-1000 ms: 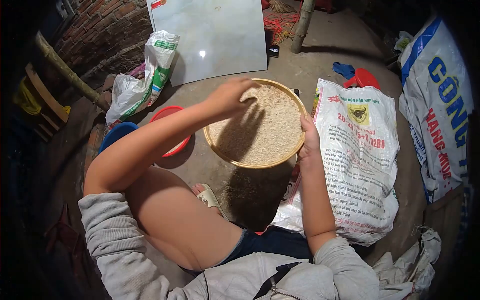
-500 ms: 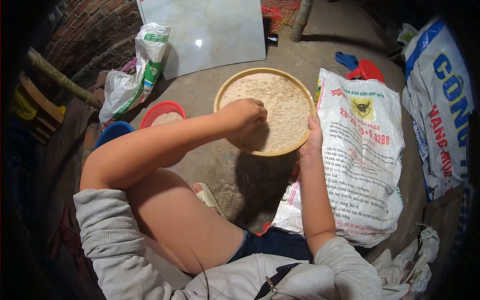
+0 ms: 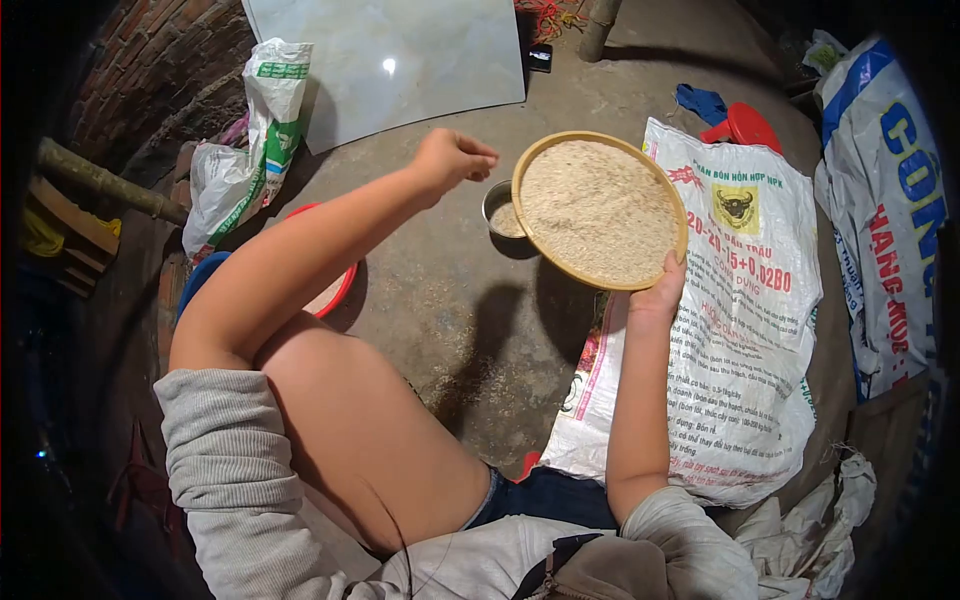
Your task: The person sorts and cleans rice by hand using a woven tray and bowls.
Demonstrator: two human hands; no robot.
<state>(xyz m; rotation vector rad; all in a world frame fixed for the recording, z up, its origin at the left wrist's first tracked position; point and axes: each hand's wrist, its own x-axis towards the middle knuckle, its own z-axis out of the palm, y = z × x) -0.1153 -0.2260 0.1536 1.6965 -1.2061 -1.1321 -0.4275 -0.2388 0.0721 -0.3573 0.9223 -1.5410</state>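
My right hand (image 3: pixel 660 290) grips the lower right rim of a round winnowing tray (image 3: pixel 517 200) with a yellowish rim, thumb on top and fingers underneath. Pale grain (image 3: pixel 600 210), rice by its look, with darker specks covers the tray, which is held in the air and tilted a little. My left hand (image 3: pixel 450 165) is raised to the left of the tray, apart from it, its thumb and fingertips drawn together. Whatever it may pinch is too small to make out. Below, partly behind the tray, a metal bowl (image 3: pixel 494 210) with some grain stands on the floor.
A red basin (image 3: pixel 345 290) and a blue one (image 3: pixel 200 275) sit behind my left forearm. A printed white sack (image 3: pixel 740 330) lies on the right, near a red plastic item (image 3: pixel 750 128). A glossy panel (image 3: pixel 400 70) and a standing bag (image 3: pixel 275 120) are farther off.
My left hand has lifted from over the grain and moved up and left, off the tray. The tray has shifted right in my right hand, uncovering the metal bowl.
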